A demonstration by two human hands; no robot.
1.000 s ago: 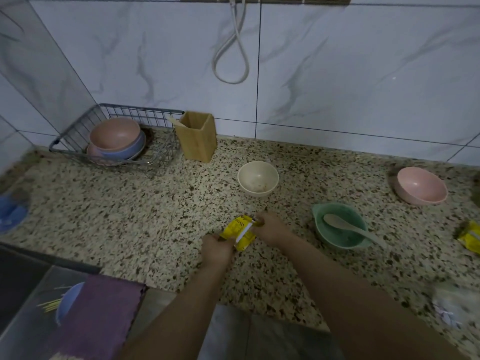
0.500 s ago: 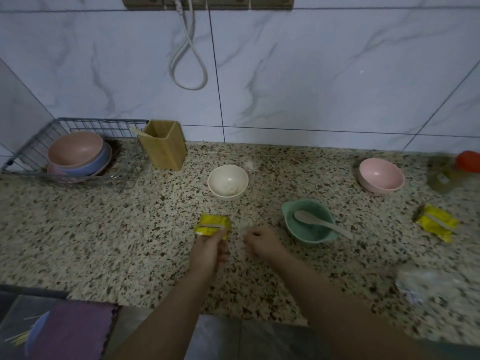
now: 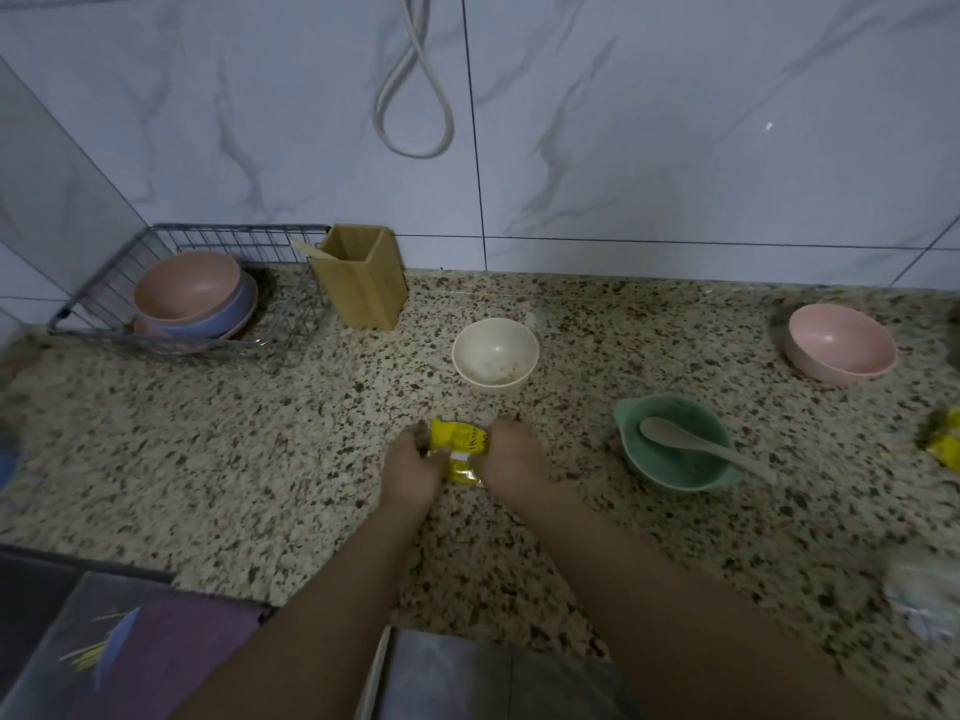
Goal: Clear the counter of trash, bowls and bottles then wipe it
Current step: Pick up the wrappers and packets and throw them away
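A crumpled yellow wrapper (image 3: 460,445) sits over the middle of the speckled counter (image 3: 234,459), pinched from both sides. My left hand (image 3: 410,467) grips its left edge and my right hand (image 3: 511,459) grips its right edge. Just behind them stands a cream bowl (image 3: 494,354) with food residue. To the right, a green bowl (image 3: 675,441) holds a pale spoon (image 3: 696,449). A pink bowl (image 3: 839,344) rests at the far right, and a second yellow wrapper (image 3: 946,444) lies at the right edge.
A wire rack (image 3: 104,309) at the back left holds stacked pink and blue bowls (image 3: 195,296). Beside it stands a wooden utensil holder (image 3: 361,275). A crumpled clear bag (image 3: 922,595) lies at the right front. A purple cloth (image 3: 156,652) lies at the lower left.
My right hand has come back onto the wrapper, so both hands now hold it. Half a second ago only my left hand held it. The camera view shifted.
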